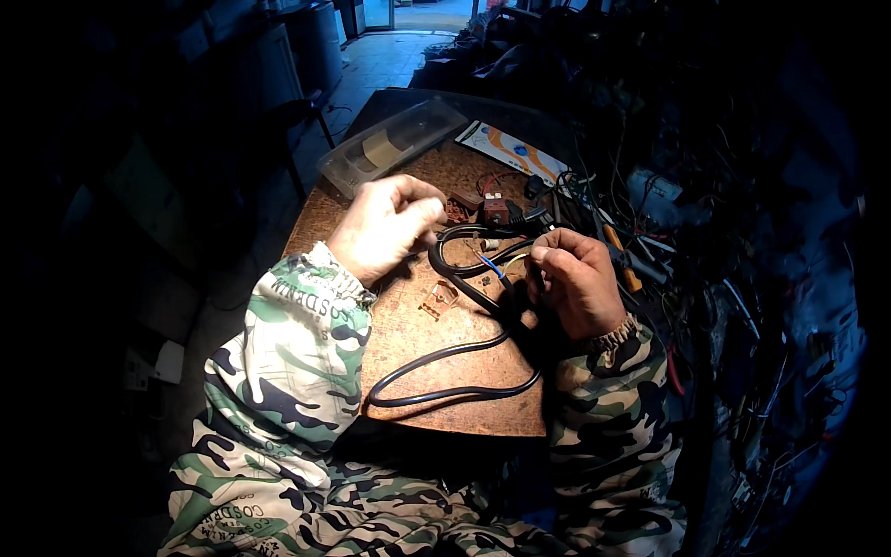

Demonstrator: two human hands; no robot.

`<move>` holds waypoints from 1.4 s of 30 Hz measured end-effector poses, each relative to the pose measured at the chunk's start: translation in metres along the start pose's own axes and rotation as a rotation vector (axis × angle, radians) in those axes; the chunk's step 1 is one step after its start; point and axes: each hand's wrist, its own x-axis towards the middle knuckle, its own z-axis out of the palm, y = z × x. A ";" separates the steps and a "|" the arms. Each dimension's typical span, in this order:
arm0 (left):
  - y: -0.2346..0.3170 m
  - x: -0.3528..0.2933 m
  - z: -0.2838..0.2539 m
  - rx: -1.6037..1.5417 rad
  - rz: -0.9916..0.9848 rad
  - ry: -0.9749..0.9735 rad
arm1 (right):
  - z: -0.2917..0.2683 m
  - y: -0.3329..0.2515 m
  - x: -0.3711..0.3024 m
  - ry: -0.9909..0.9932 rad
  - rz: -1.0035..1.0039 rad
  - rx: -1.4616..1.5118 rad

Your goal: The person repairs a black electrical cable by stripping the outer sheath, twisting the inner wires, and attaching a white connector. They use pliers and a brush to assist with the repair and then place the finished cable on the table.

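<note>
A black power cable (436, 397) lies in loops on the brown wooden table (418, 367). Its stripped end shows a blue wire (492, 266) and a yellow wire (516, 260). My right hand (580, 283) pinches the yellow wire between thumb and finger. My left hand (390, 227) hovers over the table left of the cable, thumb and fingers drawn together; anything between them is hidden. Below the cable end lies a small copper-coloured metal piece (439, 301). Past the hands are a reddish-brown block (497, 208) and a black plug (527, 217).
A clear plastic tray (343, 165) stands at the table's far left, beside a white and orange flat box (515, 148). Along the right edge lie tangled wires and tools, including an orange-handled tool (624, 257). A dim floor (385, 60) stretches away beyond the table.
</note>
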 end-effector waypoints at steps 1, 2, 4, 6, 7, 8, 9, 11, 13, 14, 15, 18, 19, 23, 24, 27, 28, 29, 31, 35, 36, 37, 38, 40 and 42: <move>0.003 -0.002 0.006 0.095 -0.042 -0.084 | -0.002 0.001 0.000 0.003 -0.010 -0.005; 0.010 -0.005 0.011 0.107 -0.231 -0.169 | -0.004 0.002 0.000 0.007 -0.020 -0.010; 0.014 -0.011 0.020 0.114 -0.231 -0.279 | -0.004 0.002 0.000 0.004 -0.031 -0.020; 0.011 -0.016 0.025 -0.094 -0.267 -0.333 | -0.002 0.002 0.001 -0.008 -0.045 -0.020; 0.010 -0.017 0.028 -0.128 -0.252 -0.312 | -0.002 0.002 0.000 -0.008 -0.054 -0.020; 0.010 -0.018 0.030 -0.161 -0.236 -0.290 | -0.002 0.002 -0.001 -0.008 -0.063 -0.020; 0.009 -0.017 0.031 -0.197 -0.214 -0.289 | -0.001 0.002 -0.001 -0.008 -0.068 -0.015; 0.006 -0.016 0.032 -0.267 -0.174 -0.283 | 0.001 0.001 -0.002 -0.010 -0.076 0.000; 0.007 -0.015 0.035 -0.303 -0.201 -0.271 | 0.002 0.000 -0.004 0.007 -0.089 -0.031; 0.007 -0.014 0.037 -0.321 -0.214 -0.268 | 0.003 0.000 -0.005 0.016 -0.095 -0.047; 0.006 -0.014 0.037 -0.335 -0.208 -0.263 | 0.004 0.000 -0.005 0.023 -0.108 -0.060; 0.004 -0.016 0.035 -0.381 -0.173 -0.219 | 0.007 0.005 -0.002 0.014 -0.133 -0.072; 0.004 -0.016 0.036 -0.409 -0.147 -0.209 | 0.007 0.005 -0.003 0.018 -0.135 -0.071; -0.002 -0.013 0.034 -0.472 -0.025 -0.178 | 0.023 0.001 -0.006 0.004 -0.120 -0.012; -0.001 -0.013 0.033 -0.483 -0.009 -0.177 | 0.019 0.004 -0.004 -0.081 -0.079 0.021; 0.004 -0.011 0.030 -0.439 0.018 -0.153 | 0.020 0.005 -0.003 -0.110 -0.003 0.113; 0.007 -0.011 0.028 -0.409 0.014 -0.164 | 0.016 0.005 -0.003 -0.106 0.022 0.125; 0.009 -0.010 0.023 -0.348 0.010 -0.183 | 0.017 0.004 -0.003 -0.104 0.030 0.137; 0.016 -0.010 0.015 -0.082 0.103 -0.150 | 0.018 0.004 -0.005 -0.036 0.020 0.109; 0.022 0.001 -0.021 0.318 0.119 0.091 | 0.006 0.006 -0.002 0.086 -0.072 0.013; 0.024 0.000 -0.029 0.318 0.084 0.145 | 0.005 0.006 -0.002 0.116 -0.079 0.016; 0.022 0.001 -0.037 0.417 0.134 0.206 | 0.006 0.003 -0.003 0.137 -0.113 -0.031; 0.021 -0.002 -0.046 0.523 0.177 0.280 | 0.009 0.002 -0.001 0.135 -0.134 -0.060; 0.021 -0.005 -0.050 0.664 0.182 0.321 | 0.010 0.003 0.002 0.141 -0.170 -0.098; 0.024 -0.003 -0.044 0.775 0.082 0.285 | 0.007 0.004 0.002 0.161 -0.198 -0.135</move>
